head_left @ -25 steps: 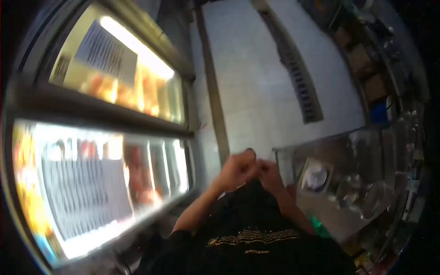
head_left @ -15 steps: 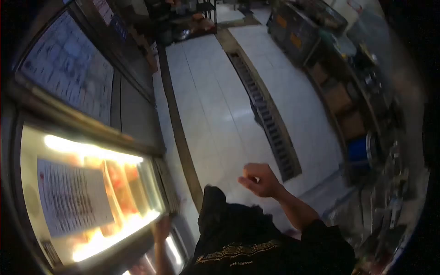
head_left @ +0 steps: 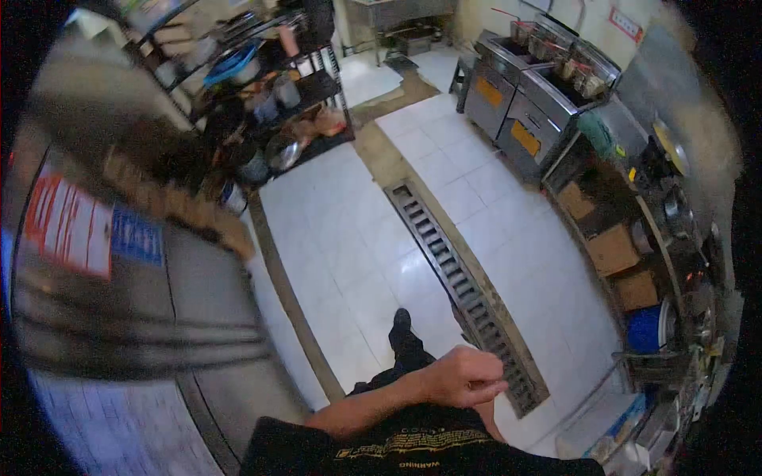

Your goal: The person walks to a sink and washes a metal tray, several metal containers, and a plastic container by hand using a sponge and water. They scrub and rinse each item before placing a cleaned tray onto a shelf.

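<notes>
My left hand point(head_left: 467, 376) is in front of my body, its forearm crossing from the lower left over my black shirt point(head_left: 397, 444). Its fingers are curled closed, and no object shows in them. Just below it a strip of my right arm point(head_left: 494, 420) is visible; the right hand's fingers are hidden behind the left hand. A dark shoe point(head_left: 402, 320) shows on the white tiled floor point(head_left: 349, 238) ahead of the hands.
A metal drain grate point(head_left: 456, 274) runs along the floor. Steel cabinets point(head_left: 214, 293) stand at left, a loaded shelf rack point(head_left: 317, 89) beyond. Fryers point(head_left: 516, 111) stand far right; nearer are shelves with cardboard boxes point(head_left: 613, 247) and a blue bucket point(head_left: 647, 329).
The view has moved forward, and the lit cabinet interior at left is out of sight. My left hand has come from beside that cabinet to before my body. My right hand is now mostly hidden.
</notes>
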`<state>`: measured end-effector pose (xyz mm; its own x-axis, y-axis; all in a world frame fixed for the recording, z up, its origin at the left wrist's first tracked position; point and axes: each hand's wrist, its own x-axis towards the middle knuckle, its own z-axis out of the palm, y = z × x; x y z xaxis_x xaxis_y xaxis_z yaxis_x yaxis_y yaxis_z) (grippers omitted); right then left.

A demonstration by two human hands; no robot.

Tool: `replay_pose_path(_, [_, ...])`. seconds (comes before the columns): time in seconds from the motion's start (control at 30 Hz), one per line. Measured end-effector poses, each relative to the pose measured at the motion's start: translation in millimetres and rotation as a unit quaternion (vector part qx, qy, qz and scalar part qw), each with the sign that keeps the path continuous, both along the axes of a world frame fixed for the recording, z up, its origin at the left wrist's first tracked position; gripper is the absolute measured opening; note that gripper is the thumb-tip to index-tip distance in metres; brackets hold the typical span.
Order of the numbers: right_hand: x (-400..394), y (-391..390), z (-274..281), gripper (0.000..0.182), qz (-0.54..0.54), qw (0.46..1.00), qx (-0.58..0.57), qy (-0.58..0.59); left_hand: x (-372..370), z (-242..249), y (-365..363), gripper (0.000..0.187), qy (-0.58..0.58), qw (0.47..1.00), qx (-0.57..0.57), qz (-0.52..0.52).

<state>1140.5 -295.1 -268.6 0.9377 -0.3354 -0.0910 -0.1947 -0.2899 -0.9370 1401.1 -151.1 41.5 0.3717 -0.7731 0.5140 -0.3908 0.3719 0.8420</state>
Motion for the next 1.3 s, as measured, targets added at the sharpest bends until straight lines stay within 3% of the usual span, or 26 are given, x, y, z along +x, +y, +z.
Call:
replay_pose_path(0.03, [78.5, -3.8, -20.3, 0.027, -0.023, 0.967, 0.227, -0.11, 37.3, -15.2, -4.1, 0.018, 0.017, 1.0, 0.008, -0.022])
replay_pose_path(0.07, [136.5, -0.8, 2.4, 0.038, -0.071, 0.984, -0.002, 0.166, 87.1, -76.7, -1.2, 0.027, 0.03, 0.997, 0.059, 0.038])
replay_pose_path(0.1, [228.9, -29.3, -24.7, 0.041, -0.006, 0.976, -0.065, 0.206, 143.1, -120.7, -2.3, 0.027, 0.013, 0.981, 0.129, 0.144])
replay_pose_path(0.13, [324.7, -31.8, -43.5, 0.041, -0.091, 0.985, -0.08, 0.119, 201.3, -138.1, 27.4, 0.025, -0.091, 0.95, 0.229, 0.192])
replay_pose_path(0.17, [431.0, -42.5, 42.2, 0.04, -0.034, 0.993, -0.07, 0.094, 238.7, -146.6, 63.3, 0.027, 0.049, 0.939, 0.255, 0.224])
replay_pose_path(0.2, [521.3, -53.9, 89.6, 0.034, -0.001, 0.992, -0.035, 0.122, 282.3, -135.1, 103.1, 0.026, 0.11, 0.865, 0.406, 0.274])
replay_pose_path(0.23, [607.9, -62.8, 191.6, 0.026, 0.047, 0.991, 0.045, 0.114, 313.3, -156.0, 139.9, 0.026, 0.229, 0.841, 0.305, 0.383])
replay_pose_path(0.27, [660.5, -80.3, 219.7, 0.025, 0.067, 0.997, 0.019, 0.036, 363.3, -107.2, 158.7, 0.017, 0.191, 0.786, 0.43, 0.401])
replay_pose_path(0.33, [753.7, -75.9, 221.1, 0.023, 0.088, 0.987, -0.032, -0.129, 446.2, -109.0, 216.8, 0.016, 0.087, 0.723, 0.521, 0.445])
replay_pose_path(0.4, [833.7, -106.5, 156.8, 0.028, -0.007, 1.0, -0.003, -0.006, 540.6, -214.9, 224.5, 0.015, 0.31, 0.736, 0.368, 0.476])
replay_pose_path(0.43, [876.6, -120.4, 122.2, 0.03, -0.058, 0.997, 0.014, 0.055, 603.1, -213.9, 189.2, 0.014, 0.26, 0.764, 0.384, 0.45])
replay_pose_path(0.47, [889.9, -137.9, 36.8, 0.031, -0.057, 0.992, -0.099, 0.06, 666.9, -209.5, 151.7, 0.014, 0.207, 0.788, 0.395, 0.424])
replay_pose_path(0.5, [920.0, -145.4, 0.3, 0.031, -0.063, 0.973, -0.211, 0.068, 746.2, -212.4, 86.6, 0.011, 0.228, 0.828, 0.343, 0.38])
replay_pose_path(0.53, [927.7, -166.1, -17.0, 0.031, -0.074, 0.983, -0.139, 0.094, 818.9, -194.8, 6.4, 0.01, 0.111, 0.859, 0.366, 0.34])
replay_pose_path(0.57, [948.6, -177.5, 6.1, 0.032, -0.09, 0.986, -0.069, 0.119, 889.9, -156.2, -56.5, 0.015, 0.081, 0.918, 0.275, 0.274])
replay_pose_path(0.63, [1006.4, -213.2, 64.1, 0.03, -0.108, 0.974, -0.104, 0.173, 993.9, -86.4, -166.2, 0.022, 0.139, 0.958, 0.2, 0.15])
replay_pose_path(0.73, [1126.9, -294.0, 59.9, 0.029, -0.119, 0.972, -0.128, 0.157, 1140.7, -74.1, -251.2, 0.02, 0.106, 0.98, 0.166, 0.006])
replay_pose_path(0.8, [1235.0, -350.8, -18.3, 0.029, -0.131, 0.965, -0.214, 0.075, 1250.5, -136.9, -287.5, 0.018, 0.176, 0.961, 0.202, 0.068])
replay_pose_path(0.83, [1319.2, -372.1, -18.8, 0.031, -0.131, 0.972, -0.148, 0.127, 1296.9, -176.7, -292.4, 0.017, 0.244, 0.936, 0.238, 0.093])
replay_pose_path(0.9, [1504.9, -428.2, -1.8, 0.03, 0.0, 0.955, -0.26, 0.141, 1384.2, -226.8, -301.5, 0.019, 0.223, 0.911, 0.161, 0.307])
replay_pose_path(0.93, [1595.6, -437.2, 47.1, 0.028, -0.034, 0.979, -0.202, -0.017, 1414.0, -198.5, -292.4, 0.02, 0.296, 0.868, 0.168, 0.361])
replay_pose_path(1.0, [1740.9, -441.6, 174.2, 0.022, -0.026, 0.984, -0.143, -0.1, 1495.6, -180.5, -259.5, 0.018, 0.449, 0.8, 0.033, 0.397])
replay_pose_path(1.07, [1859.4, -467.6, 221.2, 0.021, 0.016, 0.977, -0.15, -0.154, 1574.8, -240.6, -220.6, 0.014, 0.434, 0.76, 0.069, 0.478])
replay_pose_path(1.17, [1970.8, -527.8, 144.1, 0.02, -0.046, 0.99, -0.07, -0.112, 1775.7, -336.2, -253.4, 0.02, 0.3, 0.79, 0.166, 0.508])
replay_pose_path(1.23, [2024.9, -594.7, -55.1, 0.031, -0.015, 0.936, -0.258, 0.24, 1834.6, -355.1, -255.2, 0.022, 0.234, 0.782, 0.291, 0.498])
replay_pose_path(1.3, [1992.7, -669.7, -147.9, 0.021, 0.208, 0.911, -0.349, 0.07, 1967.9, -294.8, -335.8, 0.023, 0.022, 0.797, 0.344, 0.497])
